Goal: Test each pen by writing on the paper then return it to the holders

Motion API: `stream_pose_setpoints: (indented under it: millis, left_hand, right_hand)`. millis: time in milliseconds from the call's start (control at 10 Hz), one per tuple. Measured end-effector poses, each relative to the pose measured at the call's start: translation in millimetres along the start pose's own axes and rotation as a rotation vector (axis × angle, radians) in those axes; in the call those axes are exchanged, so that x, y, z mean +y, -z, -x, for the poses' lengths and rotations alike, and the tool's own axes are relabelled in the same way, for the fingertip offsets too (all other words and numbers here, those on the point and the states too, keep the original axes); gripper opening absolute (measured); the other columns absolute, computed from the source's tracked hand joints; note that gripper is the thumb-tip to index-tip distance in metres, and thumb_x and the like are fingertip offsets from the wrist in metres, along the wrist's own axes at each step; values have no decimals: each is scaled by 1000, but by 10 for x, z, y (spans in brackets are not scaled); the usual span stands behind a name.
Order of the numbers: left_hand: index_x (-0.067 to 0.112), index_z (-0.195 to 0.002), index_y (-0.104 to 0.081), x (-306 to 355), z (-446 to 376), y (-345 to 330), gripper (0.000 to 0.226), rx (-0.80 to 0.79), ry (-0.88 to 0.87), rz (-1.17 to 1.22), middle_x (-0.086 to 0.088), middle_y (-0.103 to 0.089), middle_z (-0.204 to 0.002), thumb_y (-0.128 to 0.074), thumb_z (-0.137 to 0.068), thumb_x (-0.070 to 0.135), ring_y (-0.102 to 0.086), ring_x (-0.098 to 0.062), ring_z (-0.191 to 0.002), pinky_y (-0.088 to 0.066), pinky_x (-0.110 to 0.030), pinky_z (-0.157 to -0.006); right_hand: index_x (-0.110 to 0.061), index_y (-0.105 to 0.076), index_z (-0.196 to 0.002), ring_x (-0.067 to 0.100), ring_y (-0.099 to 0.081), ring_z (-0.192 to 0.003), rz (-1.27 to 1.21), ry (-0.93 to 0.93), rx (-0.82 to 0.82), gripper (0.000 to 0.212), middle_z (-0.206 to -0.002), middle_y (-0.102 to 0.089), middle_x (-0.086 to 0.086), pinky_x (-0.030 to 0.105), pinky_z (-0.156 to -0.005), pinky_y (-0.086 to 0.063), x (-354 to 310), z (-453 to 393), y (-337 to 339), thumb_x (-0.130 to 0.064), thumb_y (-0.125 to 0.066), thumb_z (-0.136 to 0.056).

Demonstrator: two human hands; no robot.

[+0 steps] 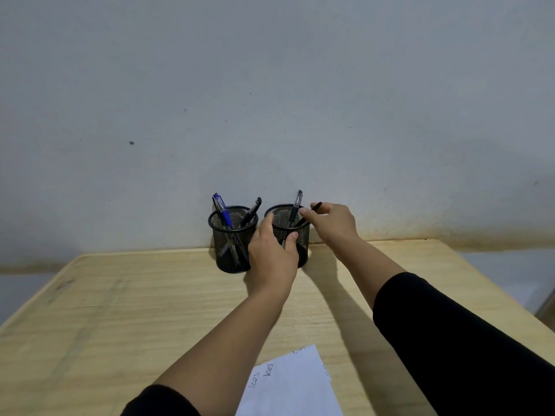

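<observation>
Two black mesh pen holders stand side by side at the table's far edge, against the wall. The left holder contains a blue pen and a black pen. My left hand grips the right holder from the front, fingers curled round its wall. A black pen stands in that holder. My right hand pinches another black pen above the right holder's rim, its lower end inside the holder. A white paper with handwriting lies near the table's front edge.
The light wooden table ends at a pale wall just behind the holders. Black sleeves cover both forearms partway. Something grey shows past the table's right edge.
</observation>
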State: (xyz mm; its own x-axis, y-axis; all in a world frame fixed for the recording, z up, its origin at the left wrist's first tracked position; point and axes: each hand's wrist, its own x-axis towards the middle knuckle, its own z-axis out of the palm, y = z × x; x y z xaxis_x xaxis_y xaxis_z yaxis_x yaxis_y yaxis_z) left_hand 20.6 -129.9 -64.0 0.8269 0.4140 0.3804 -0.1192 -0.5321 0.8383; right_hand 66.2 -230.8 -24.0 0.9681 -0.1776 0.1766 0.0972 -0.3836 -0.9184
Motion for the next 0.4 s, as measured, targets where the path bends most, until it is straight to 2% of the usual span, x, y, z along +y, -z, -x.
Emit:
stream_pose_setpoints:
  millis: [100, 200, 300, 400]
  left_hand:
    - [20, -135, -41, 13, 10, 41, 55, -16, 10, 12, -6, -55, -131, -62, -85, 30, -49, -23, -122, -40, -29, -95]
    - [20, -134, -40, 48, 38, 112, 53, -49, 33, 6, -7, -59, -125, -61, -86, 30, -52, -24, -118, -41, -30, -92]
    - [20, -131, -42, 76, 64, 239, 50, -68, 32, 33, -9, -58, -126, -60, -86, 27, -51, -22, -120, -40, -30, -97]
    - [20, -126, -48, 118, 165, 530, 44, -85, -3, 35, 2, -58, -124, -62, -84, 25, -51, -15, -118, -41, -25, -96]
  right_hand:
    - [-3, -66, -110, 24, -58, -113, 2, 14, -23, 42, -118, -66, 11, 36, -98, -43, -27, 48, 43, -33, -68, -82]
    - [-1, -67, -99, 26, -57, -88, 27, 19, -62, 41, -87, -65, 8, 32, -75, -45, -91, 134, 90, -39, -63, -84]
    - [0, -65, -107, 31, -59, -98, 102, 57, -48, 46, -98, -68, 12, 35, -80, -46, -101, 236, 173, -40, -57, -87]
    - [-6, -53, -129, 25, -55, -117, 161, 27, -7, 51, -130, -58, 13, 33, -95, -41, -76, 556, 328, -36, -58, -88]
